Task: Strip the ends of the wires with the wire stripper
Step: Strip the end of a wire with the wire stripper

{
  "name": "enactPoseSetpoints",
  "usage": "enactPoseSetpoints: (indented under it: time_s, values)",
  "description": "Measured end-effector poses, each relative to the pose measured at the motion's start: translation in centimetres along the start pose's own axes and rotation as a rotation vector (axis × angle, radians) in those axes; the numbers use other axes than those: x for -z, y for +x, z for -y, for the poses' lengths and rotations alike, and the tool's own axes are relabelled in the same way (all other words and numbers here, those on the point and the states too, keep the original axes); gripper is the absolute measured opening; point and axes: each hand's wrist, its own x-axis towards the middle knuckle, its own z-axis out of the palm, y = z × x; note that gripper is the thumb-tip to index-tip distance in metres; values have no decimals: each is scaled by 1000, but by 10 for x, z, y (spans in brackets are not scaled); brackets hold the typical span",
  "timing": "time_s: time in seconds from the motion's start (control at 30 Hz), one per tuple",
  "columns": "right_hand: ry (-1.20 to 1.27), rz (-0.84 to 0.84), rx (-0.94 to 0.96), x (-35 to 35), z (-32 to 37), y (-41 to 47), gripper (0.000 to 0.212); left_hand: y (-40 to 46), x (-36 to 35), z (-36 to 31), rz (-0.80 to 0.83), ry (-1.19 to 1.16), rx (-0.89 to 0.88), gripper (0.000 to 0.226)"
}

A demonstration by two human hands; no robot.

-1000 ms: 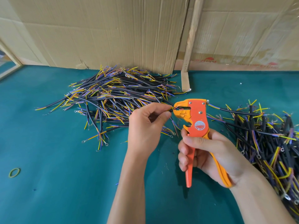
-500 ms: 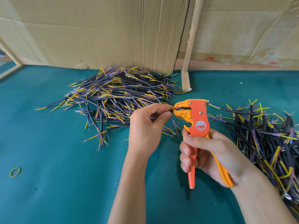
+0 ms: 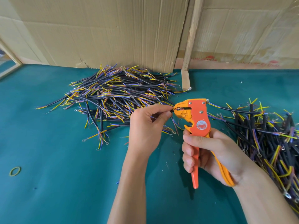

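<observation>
showing a wire-stripping operation from the head view, over a green bench [image 3: 48,183]. left hand [image 3: 145,126]: grip closed in a pinch, thumb and forefinger curled round the end of a black-sheathed wire [image 3: 171,111], which it holds level and pointing toward 3 o'clock. the exposed coloured cores of that wire lie inside the slot at the nose of the wire stripper [image 3: 196,118], so wire and tool touch at the mouth. right hand [image 3: 208,152]: grip wrapped round both handles of the stripper, fingers curled over the orange handle on the 9 o'clock side, yellow handle against the palm on the 3 o'clock side; the handles stand somewhat apart. the tool is held off the bench, head toward 12 o'clock, handles toward 6 o'clock, nose facing 9 o'clock. left pile of wires [image 3: 116,97]: black cables with yellow, blue and purple cores, lying at 10 to 12 o'clock of the left hand. right pile of wires [image 3: 267,135]: similar cables, at 3 o'clock of the stripper, reaching the frame edge. rubber band [image 3: 15,171]: yellow-green loop, flat on the bench, at 8 o'clock, well apart from the hands. cardboard sheets [image 3: 105,29] stand along the far edge at 12 o'clock, with a wooden strip [image 3: 191,39] leaning between them.
</observation>
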Motion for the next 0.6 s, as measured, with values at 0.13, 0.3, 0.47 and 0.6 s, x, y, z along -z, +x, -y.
enactPoseSetpoints:
  time_s: [0.13, 0.3, 0.47, 0.6]
  values:
    - [-6, -17, -1, -2, 1, 0, 16, 0, -1, 0, -14, 22, -4, 24]
    - [-30, -46, 3, -5, -1, 2, 24, 1, -2, 0, -25, 30, 1, 22]
    - [-68, -152, 56, -12, -4, 6, 43, 0, -1, -3, -34, 33, 5, 28]
    - [-43, -133, 27, -11, -3, 4, 41, 0, 1, -3, -26, 21, 9, 26]
